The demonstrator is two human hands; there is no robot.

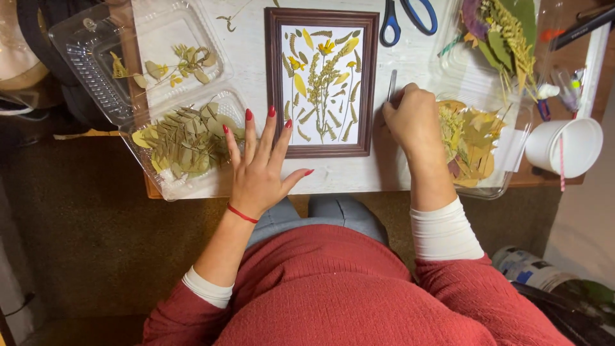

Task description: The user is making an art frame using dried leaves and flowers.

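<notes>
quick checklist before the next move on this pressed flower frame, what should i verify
1. Right hand grips the tweezers: ok, metal tip shows above the fist.
2. Left hand free: ok, open and spread beside the frame, holding nothing.
3. Frame flat on the table: ok.
4. Pressed leaves in the clear tray within reach of the left hand: ok.
5. Scissors out of the way: ok, above the frame.
6. Pieces inside the frame stuck down: cannot tell.
</notes>
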